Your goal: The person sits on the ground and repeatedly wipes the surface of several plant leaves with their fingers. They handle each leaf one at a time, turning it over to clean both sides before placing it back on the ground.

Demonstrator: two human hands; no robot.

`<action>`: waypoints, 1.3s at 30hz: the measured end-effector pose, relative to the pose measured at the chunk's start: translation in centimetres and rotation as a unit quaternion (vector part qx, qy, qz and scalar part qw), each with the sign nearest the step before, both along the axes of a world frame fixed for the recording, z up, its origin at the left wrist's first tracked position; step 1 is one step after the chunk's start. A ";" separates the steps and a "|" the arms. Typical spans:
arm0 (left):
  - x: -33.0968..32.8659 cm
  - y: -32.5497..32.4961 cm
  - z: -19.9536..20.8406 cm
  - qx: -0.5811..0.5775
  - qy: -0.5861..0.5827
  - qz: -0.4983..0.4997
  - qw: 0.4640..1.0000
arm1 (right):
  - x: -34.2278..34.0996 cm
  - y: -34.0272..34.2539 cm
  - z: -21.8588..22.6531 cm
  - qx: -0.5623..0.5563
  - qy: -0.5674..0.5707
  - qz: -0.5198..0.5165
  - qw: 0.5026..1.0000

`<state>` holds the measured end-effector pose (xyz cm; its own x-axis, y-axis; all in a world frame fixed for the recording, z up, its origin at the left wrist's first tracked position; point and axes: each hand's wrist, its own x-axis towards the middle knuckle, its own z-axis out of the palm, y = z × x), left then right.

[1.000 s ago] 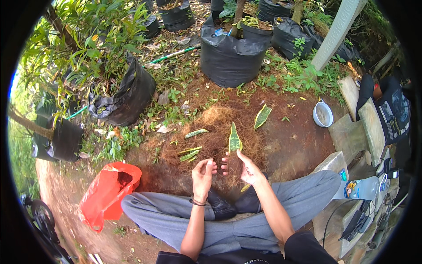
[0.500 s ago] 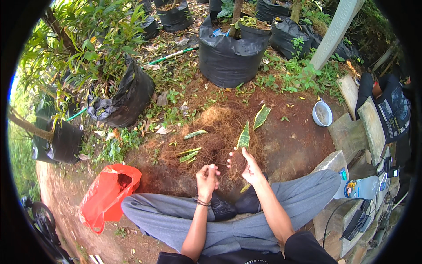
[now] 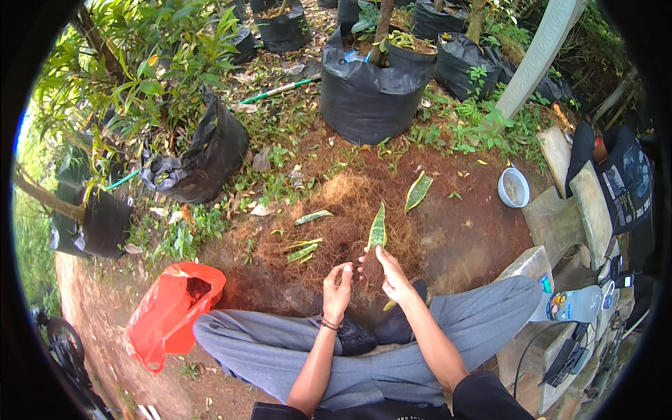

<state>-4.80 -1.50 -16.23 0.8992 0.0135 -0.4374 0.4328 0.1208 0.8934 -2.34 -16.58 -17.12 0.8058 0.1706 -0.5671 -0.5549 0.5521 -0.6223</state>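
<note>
My right hand (image 3: 394, 274) pinches a variegated green snake plant leaf (image 3: 376, 228) with yellow edges, its tip pointing up and away. Brown fibre hangs about the leaf's lower end, which the fingers partly hide. Just to the left, my left hand (image 3: 337, 290) has its fingers drawn together; whatever is between them is too small to make out. Beneath and beyond both hands spreads a loose heap of brown coconut fibre (image 3: 348, 189). Cut leaf pieces lie on it: a short one (image 3: 313, 217), a pair of narrow ones (image 3: 302, 250), and a broader one (image 3: 420, 191) at the right.
An open red plastic bag (image 3: 164, 318) with dark material inside sits at the left. A white bowl (image 3: 514, 187) stands at the right, near concrete blocks (image 3: 553, 224). A water bottle (image 3: 575, 304) is beside my knee. Black planter bags (image 3: 371, 101) stand at the back.
My right hand has turned and drawn slightly left, bringing the leaf toward my left hand. The brown fibre clump under its palm shows less now. My left hand has shifted slightly right.
</note>
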 end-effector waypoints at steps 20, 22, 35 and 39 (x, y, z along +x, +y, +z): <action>-1.4 -0.6 -1.7 -0.027 0.069 -0.008 0.997 | -0.9 1.5 0.6 -0.184 0.042 0.106 0.976; -1.4 -0.6 -1.9 -0.018 0.070 -0.013 0.997 | -1.0 1.6 1.0 -0.186 0.045 0.111 0.975; -0.9 0.5 -0.7 -0.042 0.076 -0.025 0.996 | -1.2 1.2 0.1 -0.206 0.050 0.176 0.961; -1.2 1.2 0.0 -0.062 0.107 -0.029 0.992 | -1.7 1.1 0.7 -0.170 0.058 0.180 0.967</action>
